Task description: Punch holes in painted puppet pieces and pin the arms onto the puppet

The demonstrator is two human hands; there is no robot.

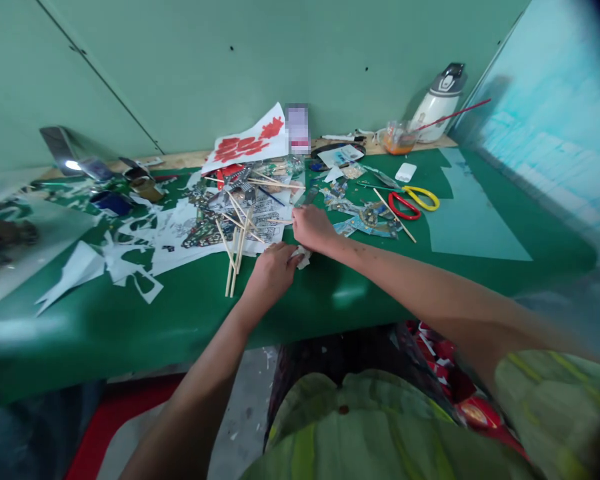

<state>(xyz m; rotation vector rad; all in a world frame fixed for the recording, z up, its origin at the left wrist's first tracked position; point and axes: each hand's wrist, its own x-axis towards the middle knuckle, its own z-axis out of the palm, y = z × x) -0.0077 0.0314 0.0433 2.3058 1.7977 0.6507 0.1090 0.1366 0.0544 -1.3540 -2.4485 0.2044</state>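
Meeting over a small white scrap (303,257), both hands work close together near the front edge of the green table (330,293). The left hand (271,272) comes in from the near left, knuckles up, with its fingertips drawn together on the scrap's near-left edge in what looks like a pinch. The right hand (312,227) sits just beyond and to the right of it, back upward and fingers curled under. Whether those fingers grip the scrap's far end or only press on it cannot be told, since the hand covers them.

The scrap lies between the two hands, touching both, and its visible part runs roughly along the line from one hand to the other. The left hand's fingertips are the nearer to the part that shows.

Just left of the left hand lies a loose bundle of wooden sticks (236,257), long axes pointing away from the person. They overlap a printed sheet (267,217) that stretches beyond both hands. To the right of the right hand, near but apart, lie coloured cut pieces (367,220). Farther right is a pair of scissors (413,202) with one red and one yellow handle. White paper offcuts (105,260) spread well off to the left.
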